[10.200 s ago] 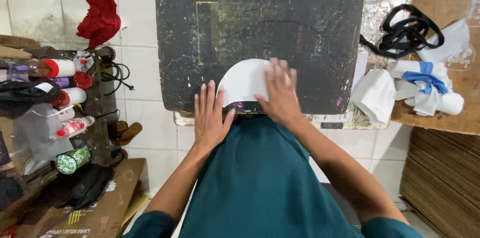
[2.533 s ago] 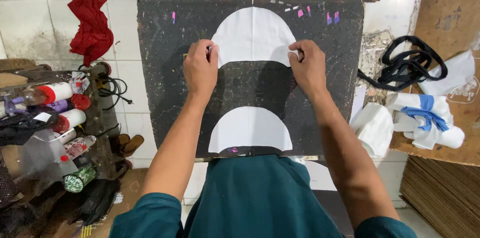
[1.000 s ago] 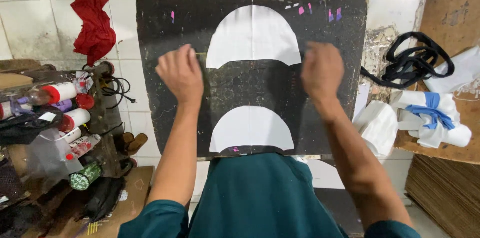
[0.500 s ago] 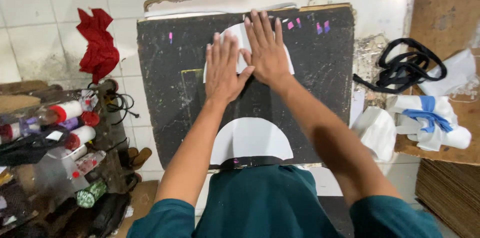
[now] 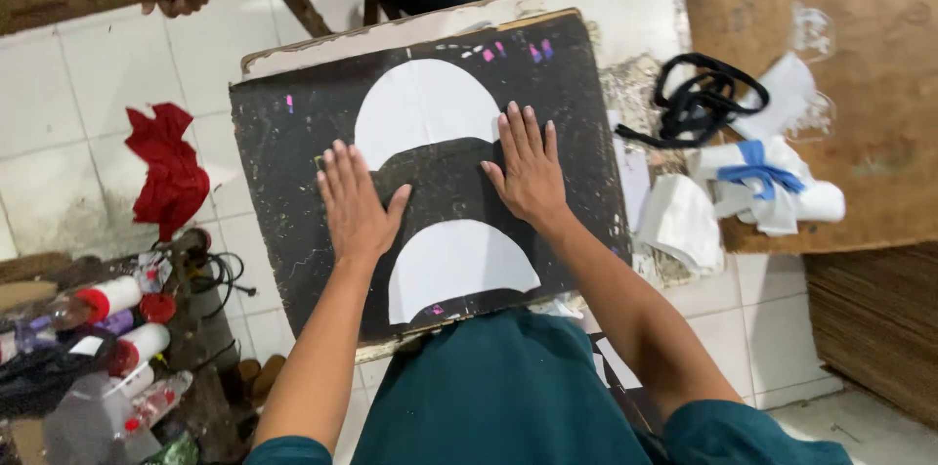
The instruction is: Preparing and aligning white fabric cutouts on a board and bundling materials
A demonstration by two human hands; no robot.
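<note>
Left hand (image 5: 354, 203) and right hand (image 5: 529, 170) press flat, fingers spread and holding nothing, on the black paint-flecked board (image 5: 283, 191) below the upper white half-moon fabric piece (image 5: 422, 108); even pressure suits smoothing.

Bottles (image 5: 107, 299), lower left: white bodies, red caps, clustered on a cluttered shelf. One clear plastic bottle (image 5: 156, 400) with a red-and-white label lies beside them. No signs or screens.

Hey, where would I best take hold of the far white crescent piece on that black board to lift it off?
Probably at a pointed lower tip of the far white piece, pinched with a fingertip grip from the side. It lies flat on the black board, so only the edges offer purchase. The right hand touches the right tip; the left hand rests below the left one.
</note>
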